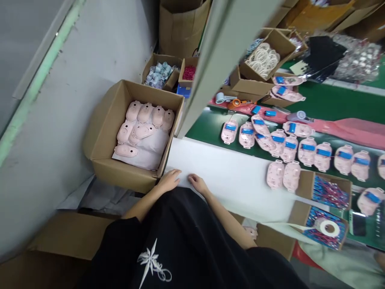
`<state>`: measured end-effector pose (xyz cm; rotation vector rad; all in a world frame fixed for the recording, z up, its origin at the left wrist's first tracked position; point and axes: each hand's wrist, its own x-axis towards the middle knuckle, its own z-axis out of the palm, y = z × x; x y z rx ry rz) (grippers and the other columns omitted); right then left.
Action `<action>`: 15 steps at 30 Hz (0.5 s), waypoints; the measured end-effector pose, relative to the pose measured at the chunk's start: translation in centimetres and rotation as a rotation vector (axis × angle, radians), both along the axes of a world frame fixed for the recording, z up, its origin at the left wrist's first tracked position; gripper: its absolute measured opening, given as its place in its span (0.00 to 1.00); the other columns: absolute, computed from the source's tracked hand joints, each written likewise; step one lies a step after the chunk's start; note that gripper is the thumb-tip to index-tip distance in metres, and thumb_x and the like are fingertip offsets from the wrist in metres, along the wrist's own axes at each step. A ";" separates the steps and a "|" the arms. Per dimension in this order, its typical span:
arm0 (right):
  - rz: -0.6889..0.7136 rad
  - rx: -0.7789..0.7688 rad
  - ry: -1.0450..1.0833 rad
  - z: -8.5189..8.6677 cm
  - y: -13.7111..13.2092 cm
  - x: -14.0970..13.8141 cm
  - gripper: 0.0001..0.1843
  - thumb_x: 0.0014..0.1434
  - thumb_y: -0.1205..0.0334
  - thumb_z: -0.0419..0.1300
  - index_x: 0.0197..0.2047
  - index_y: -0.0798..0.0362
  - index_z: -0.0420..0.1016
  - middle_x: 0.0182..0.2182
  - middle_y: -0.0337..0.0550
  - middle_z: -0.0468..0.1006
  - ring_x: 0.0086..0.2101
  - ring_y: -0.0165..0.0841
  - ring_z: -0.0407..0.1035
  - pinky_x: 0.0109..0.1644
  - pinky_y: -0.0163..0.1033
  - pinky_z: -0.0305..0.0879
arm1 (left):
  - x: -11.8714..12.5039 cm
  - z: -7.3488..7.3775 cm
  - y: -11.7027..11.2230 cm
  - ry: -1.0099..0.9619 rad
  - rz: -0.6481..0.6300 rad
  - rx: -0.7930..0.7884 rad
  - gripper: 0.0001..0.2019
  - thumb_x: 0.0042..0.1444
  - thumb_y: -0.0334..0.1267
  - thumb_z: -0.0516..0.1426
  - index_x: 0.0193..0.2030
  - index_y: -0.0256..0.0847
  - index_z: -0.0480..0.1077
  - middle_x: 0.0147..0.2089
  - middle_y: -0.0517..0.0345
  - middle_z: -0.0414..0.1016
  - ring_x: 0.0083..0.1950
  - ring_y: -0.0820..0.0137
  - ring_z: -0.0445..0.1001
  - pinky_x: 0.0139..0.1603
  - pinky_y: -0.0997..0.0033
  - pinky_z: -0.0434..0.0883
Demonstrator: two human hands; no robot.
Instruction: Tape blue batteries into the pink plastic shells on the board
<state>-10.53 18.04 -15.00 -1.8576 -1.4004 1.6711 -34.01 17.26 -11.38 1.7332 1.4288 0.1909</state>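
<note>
The left hand (169, 180) and right hand (198, 184) lie open and flat, each grip spread and pinching nothing, with the fingers resting on the near edge of a white sheet (231, 180). Just beside the left hand stands a cardboard box (120, 172) of pink moulded shells (145, 112) on white lining; more shells (323, 154), many blue-taped, lie across the green surface (331, 100) beyond

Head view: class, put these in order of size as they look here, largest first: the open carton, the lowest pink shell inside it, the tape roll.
1. The carton looks largest.
2. The pink shell and the tape roll look about alike, so they can't be ranked from this view.
</note>
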 end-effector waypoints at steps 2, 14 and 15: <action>0.065 0.095 -0.027 1.4 2.6 -4.4 0.10 0.63 0.56 0.59 0.42 0.49 0.80 0.35 0.43 0.84 0.35 0.38 0.77 0.48 0.44 0.73 | -5.2 1.1 2.2 -0.004 0.048 0.084 0.21 0.69 0.41 0.52 0.67 0.46 0.68 0.65 0.50 0.72 0.68 0.61 0.68 0.72 0.60 0.62; 0.557 0.386 -0.046 -1.1 27.2 -34.0 0.37 0.58 0.64 0.70 0.69 0.57 0.66 0.69 0.43 0.67 0.73 0.40 0.48 0.76 0.48 0.48 | -34.6 -7.2 16.0 0.712 0.348 -0.404 0.41 0.46 0.39 0.71 0.66 0.32 0.64 0.72 0.21 0.53 0.69 0.31 0.61 0.63 0.33 0.65; 0.543 0.352 -0.064 -2.1 28.0 -35.2 0.38 0.58 0.65 0.70 0.70 0.59 0.65 0.70 0.45 0.65 0.73 0.40 0.45 0.77 0.49 0.44 | -34.9 -7.4 15.4 0.721 0.348 -0.426 0.42 0.47 0.41 0.71 0.68 0.34 0.62 0.71 0.21 0.55 0.68 0.32 0.64 0.63 0.35 0.66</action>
